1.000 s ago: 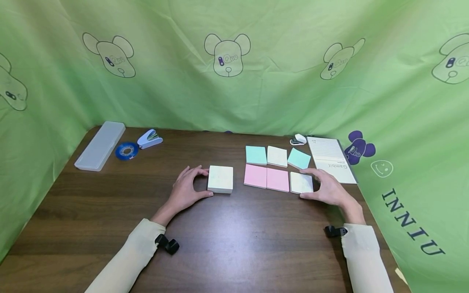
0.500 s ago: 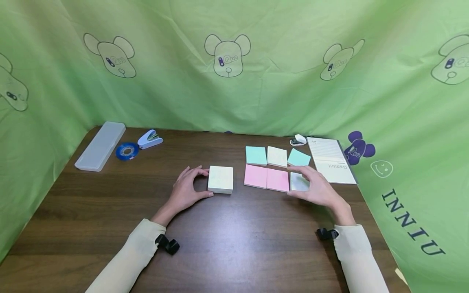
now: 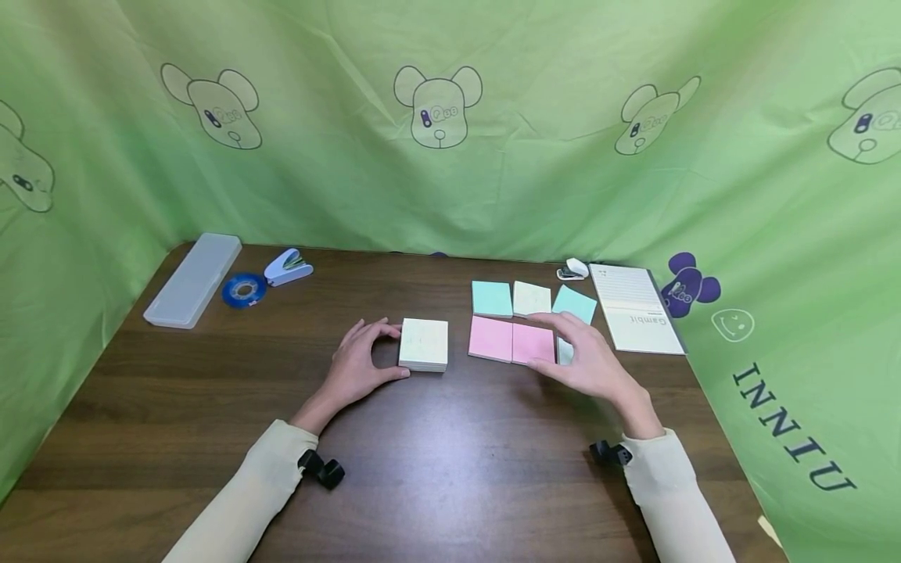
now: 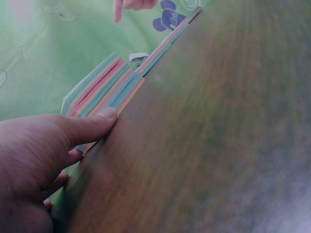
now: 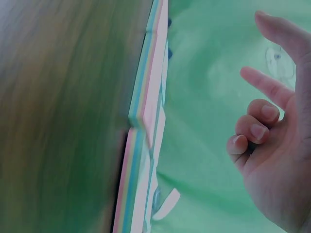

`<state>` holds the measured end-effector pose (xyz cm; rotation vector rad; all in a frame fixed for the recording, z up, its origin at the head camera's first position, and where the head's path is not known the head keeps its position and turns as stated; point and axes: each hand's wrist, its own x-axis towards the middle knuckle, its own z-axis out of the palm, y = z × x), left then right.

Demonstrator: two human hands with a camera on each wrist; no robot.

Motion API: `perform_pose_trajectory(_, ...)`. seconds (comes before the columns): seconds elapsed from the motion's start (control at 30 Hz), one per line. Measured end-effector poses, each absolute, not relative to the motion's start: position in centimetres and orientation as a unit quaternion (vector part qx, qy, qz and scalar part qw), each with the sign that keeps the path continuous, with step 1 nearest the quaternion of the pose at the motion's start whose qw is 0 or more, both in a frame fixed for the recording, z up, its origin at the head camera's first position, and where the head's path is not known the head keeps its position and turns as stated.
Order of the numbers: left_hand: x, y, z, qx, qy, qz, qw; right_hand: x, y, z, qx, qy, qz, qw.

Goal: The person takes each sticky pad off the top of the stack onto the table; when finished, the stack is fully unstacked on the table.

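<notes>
Head view: left hand point(image 3: 357, 365) rests on the counter point(image 3: 436, 438), thumb and fingers curled against the left edge of a thick cream note pad point(image 3: 424, 344), bracing it. The pad lies flat, mid-counter, directly right of that hand. Right hand point(image 3: 587, 360) hovers over the laid-out notes, fingers loosely spread and holding nothing; it hangs above the pink notes point(image 3: 511, 341) and hides most of a pale note point(image 3: 565, 350) beside them. The pad lies to the left of the right hand, with the pink notes between; the left hand is far nearer to it. Behind: two teal notes point(image 3: 492, 298), a cream note point(image 3: 531, 298), a notebook point(image 3: 637, 307). Far left: a clear pencil case point(image 3: 193, 278), lid on, contents not discernible; a blue tape roll point(image 3: 243, 290); a stapler point(image 3: 288, 267).

Left wrist view: thumb point(image 4: 90, 127) presses the pad's striped edge point(image 4: 104, 90), showing many coloured layers. Other fingers tucked below, contact unclear.

Right wrist view: right hand's fingers point(image 5: 265, 85) half-curled, relaxed, off the counter, touching nothing. Note stacks point(image 5: 146, 121) seen edge-on, blurred.
</notes>
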<state>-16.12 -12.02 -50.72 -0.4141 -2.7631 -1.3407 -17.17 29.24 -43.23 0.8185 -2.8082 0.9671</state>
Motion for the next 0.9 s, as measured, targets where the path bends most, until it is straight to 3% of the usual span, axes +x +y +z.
perform_pose_trajectory(0.47, -16.2, -12.1, -50.7, -0.138, -0.891, -0.433, 0.026, -17.1, 24.7, -43.5, 0.276, -0.905, 0.324, 0.019)
perform_pose_trajectory(0.9, -16.1, -12.0, -50.6, -0.135, -0.890, -0.434, 0.024, -17.0, 21.4, -43.1, 0.282, -0.902, 0.325, 0.041)
